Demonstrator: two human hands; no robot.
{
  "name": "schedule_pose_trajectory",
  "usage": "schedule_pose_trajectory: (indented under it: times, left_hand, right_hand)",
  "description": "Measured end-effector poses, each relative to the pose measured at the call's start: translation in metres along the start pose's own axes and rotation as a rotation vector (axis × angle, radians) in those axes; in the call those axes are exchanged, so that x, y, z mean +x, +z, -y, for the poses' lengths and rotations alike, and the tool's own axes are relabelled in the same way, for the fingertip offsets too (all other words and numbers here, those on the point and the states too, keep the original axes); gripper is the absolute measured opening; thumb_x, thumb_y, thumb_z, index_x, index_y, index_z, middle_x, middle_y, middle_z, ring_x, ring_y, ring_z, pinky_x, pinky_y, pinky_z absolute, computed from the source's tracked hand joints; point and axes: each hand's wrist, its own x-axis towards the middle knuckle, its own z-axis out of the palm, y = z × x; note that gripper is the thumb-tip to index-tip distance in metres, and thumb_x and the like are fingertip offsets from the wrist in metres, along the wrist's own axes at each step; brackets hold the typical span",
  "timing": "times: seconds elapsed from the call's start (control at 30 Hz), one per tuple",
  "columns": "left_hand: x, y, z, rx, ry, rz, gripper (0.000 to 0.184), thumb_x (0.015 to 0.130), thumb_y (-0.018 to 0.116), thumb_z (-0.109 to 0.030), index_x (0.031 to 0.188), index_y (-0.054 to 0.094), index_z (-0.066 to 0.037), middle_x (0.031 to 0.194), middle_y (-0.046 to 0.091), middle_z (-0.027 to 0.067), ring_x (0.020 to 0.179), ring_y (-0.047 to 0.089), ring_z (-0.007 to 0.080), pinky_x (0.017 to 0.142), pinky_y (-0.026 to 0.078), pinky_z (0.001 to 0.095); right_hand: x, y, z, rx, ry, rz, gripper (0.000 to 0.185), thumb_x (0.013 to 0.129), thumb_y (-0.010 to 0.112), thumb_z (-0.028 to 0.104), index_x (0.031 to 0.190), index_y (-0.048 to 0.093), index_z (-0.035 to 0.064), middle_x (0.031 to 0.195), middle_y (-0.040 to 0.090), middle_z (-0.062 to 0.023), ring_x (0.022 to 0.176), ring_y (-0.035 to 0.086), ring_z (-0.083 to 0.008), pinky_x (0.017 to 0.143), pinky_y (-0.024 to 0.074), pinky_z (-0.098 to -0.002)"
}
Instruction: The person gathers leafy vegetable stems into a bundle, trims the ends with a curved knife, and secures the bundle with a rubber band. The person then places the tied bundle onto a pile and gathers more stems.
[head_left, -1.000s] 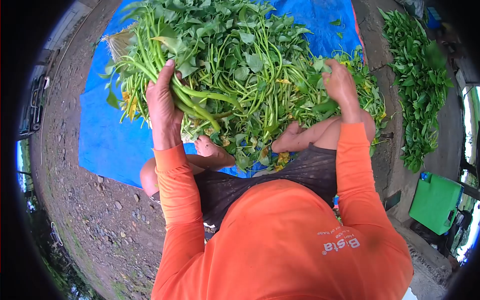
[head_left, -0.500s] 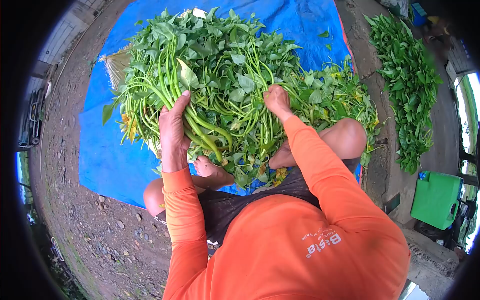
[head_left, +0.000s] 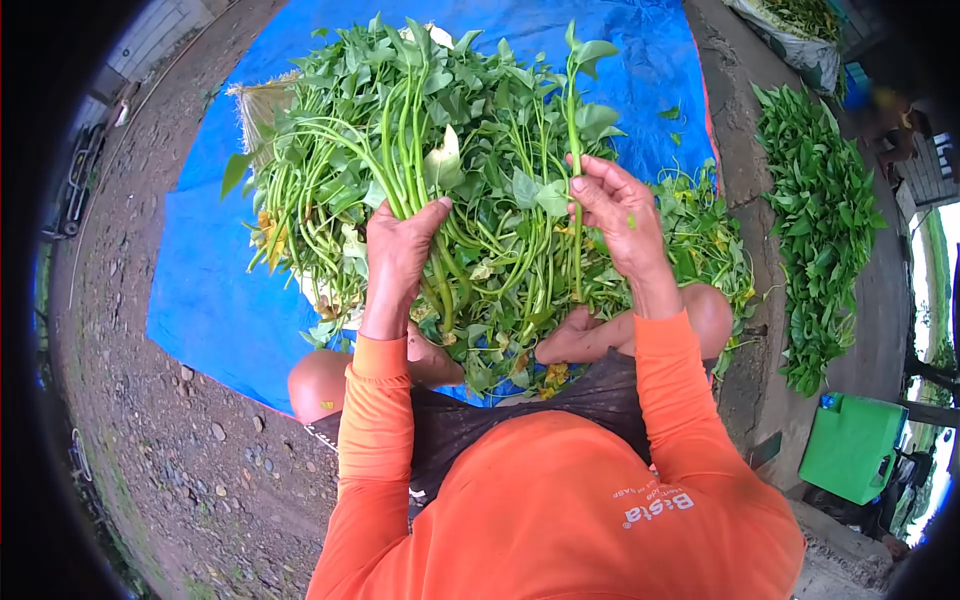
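Observation:
My left hand (head_left: 403, 245) is closed around a bunch of water spinach stems (head_left: 405, 150), its leafy tops pointing away from me and its thick cut ends hanging below the fist. One pale leaf stands out beside the bunch. To the right, my right hand (head_left: 622, 215) pinches a single water spinach stalk (head_left: 574, 130) upright between thumb and fingers. Beneath both hands spreads a large heap of water spinach (head_left: 480, 120), stems and leaves tangled, reaching down to my bare feet.
A blue tarp (head_left: 230, 270) lies under the heap, with a straw-coloured bundle (head_left: 262, 115) at its left side. Yellowing leaves (head_left: 700, 235) are scattered right. Another pile of greens (head_left: 820, 220) rests on concrete, near a green box (head_left: 850, 445). A blurred person (head_left: 895, 125) appears upper right.
My right hand has come up from the heap and moved right, now with one stalk in its fingers. The left hand, still gripping its bunch, has shifted slightly right and towards me.

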Motion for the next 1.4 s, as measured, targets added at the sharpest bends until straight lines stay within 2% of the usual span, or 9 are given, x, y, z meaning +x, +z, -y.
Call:
schedule_pose_trajectory:
  times: [0.17, 0.3, 0.47, 0.63, 0.87, 1.0, 1.13, 1.2, 1.4]
  left_hand:
    - [-0.003, 0.003, 0.011, 0.075, -0.007, 0.053, 0.023, 0.097, 0.083, -0.012, 0.116, 0.073, -0.004, 0.098, 0.076, 0.0013, 0.082, 0.068, 0.0075, 0.075, 0.056, 0.0258]
    - [-0.012, 0.014, 0.018, -0.317, -0.044, 0.222, 0.027, 0.103, 0.080, -0.023, 0.123, 0.073, -0.006, 0.105, 0.077, 0.0012, 0.086, 0.070, 0.0081, 0.078, 0.058, 0.0266]
    - [-0.013, 0.008, 0.021, -0.335, -0.069, 0.240, 0.021, 0.103, 0.080, -0.023, 0.116, 0.072, -0.008, 0.094, 0.073, -0.0021, 0.082, 0.067, 0.0075, 0.074, 0.056, 0.0264]
    - [-0.013, 0.015, 0.021, -0.308, -0.031, 0.213, 0.021, 0.102, 0.080, -0.023, 0.114, 0.072, -0.008, 0.093, 0.071, -0.0027, 0.082, 0.065, 0.0068, 0.072, 0.054, 0.0254]
    - [-0.014, 0.019, 0.029, -0.242, -0.009, 0.076, 0.022, 0.103, 0.079, -0.024, 0.112, 0.068, -0.008, 0.093, 0.069, -0.0001, 0.077, 0.063, 0.0088, 0.070, 0.053, 0.0256]
    - [0.002, 0.006, 0.034, -0.447, -0.012, -0.051, 0.022, 0.102, 0.080, -0.025, 0.107, 0.066, -0.009, 0.086, 0.068, 0.0013, 0.071, 0.064, 0.0120, 0.065, 0.055, 0.0295]
    - [0.013, -0.012, 0.028, -0.324, -0.053, -0.086, 0.021, 0.100, 0.083, -0.024, 0.100, 0.068, -0.010, 0.084, 0.070, 0.0014, 0.067, 0.064, 0.0119, 0.061, 0.053, 0.0294]
    - [0.006, -0.002, 0.020, -0.307, -0.032, -0.111, 0.023, 0.100, 0.083, -0.024, 0.101, 0.065, -0.010, 0.079, 0.066, -0.0005, 0.061, 0.060, 0.0094, 0.054, 0.048, 0.0254]
    - [0.003, 0.009, 0.016, -0.249, -0.081, -0.019, 0.023, 0.100, 0.082, -0.024, 0.101, 0.066, -0.009, 0.080, 0.066, 0.0002, 0.060, 0.059, 0.0085, 0.052, 0.047, 0.0245]
  right_hand:
    - [-0.019, 0.048, -0.010, -0.276, -0.405, 0.003, 0.035, 0.102, 0.077, 0.012, 0.131, 0.073, -0.0073, 0.104, 0.073, -0.0121, 0.089, 0.068, -0.0146, 0.078, 0.0564, -0.0288]
    - [-0.029, 0.083, -0.030, -0.269, -0.389, 0.162, 0.031, 0.104, 0.072, 0.011, 0.130, 0.073, -0.0056, 0.109, 0.075, -0.0143, 0.094, 0.072, -0.0183, 0.083, 0.0592, -0.0351]
    - [-0.027, 0.084, -0.031, 0.011, -0.116, 0.087, 0.025, 0.104, 0.073, 0.014, 0.122, 0.065, -0.0022, 0.100, 0.070, -0.0074, 0.088, 0.067, -0.0149, 0.078, 0.0558, -0.0338]
    - [-0.022, 0.075, -0.021, -0.274, 0.037, 0.304, 0.029, 0.097, 0.081, 0.025, 0.107, 0.072, -0.0005, 0.085, 0.066, -0.0014, 0.077, 0.059, -0.0094, 0.068, 0.0488, -0.0302]
    - [-0.044, 0.085, -0.048, -0.181, -0.269, 0.030, 0.017, 0.103, 0.072, 0.015, 0.102, 0.071, -0.0019, 0.080, 0.063, 0.0010, 0.070, 0.054, -0.0086, 0.063, 0.0465, -0.0302]
    - [-0.051, 0.060, -0.035, 0.014, -0.227, -0.175, 0.021, 0.107, 0.073, 0.025, 0.102, 0.071, 0.0044, 0.078, 0.059, 0.0032, 0.070, 0.051, -0.0052, 0.061, 0.0430, -0.0260]
    - [-0.019, -0.039, -0.015, -0.199, -0.288, -0.564, 0.031, 0.108, 0.071, 0.038, 0.102, 0.069, 0.0075, 0.072, 0.054, 0.0057, 0.053, 0.043, -0.0019, 0.044, 0.0340, -0.0220]
    - [-0.023, -0.078, 0.024, -0.027, -0.112, -0.800, 0.033, 0.107, 0.068, 0.038, 0.101, 0.068, 0.0055, 0.072, 0.052, 0.0053, 0.053, 0.044, -0.0046, 0.044, 0.0317, -0.0243]
    - [-0.048, -0.125, 0.050, 0.122, -0.243, -0.601, 0.026, 0.104, 0.065, 0.022, 0.116, 0.070, -0.0007, 0.082, 0.058, 0.0023, 0.066, 0.051, -0.0072, 0.059, 0.0423, -0.0244]
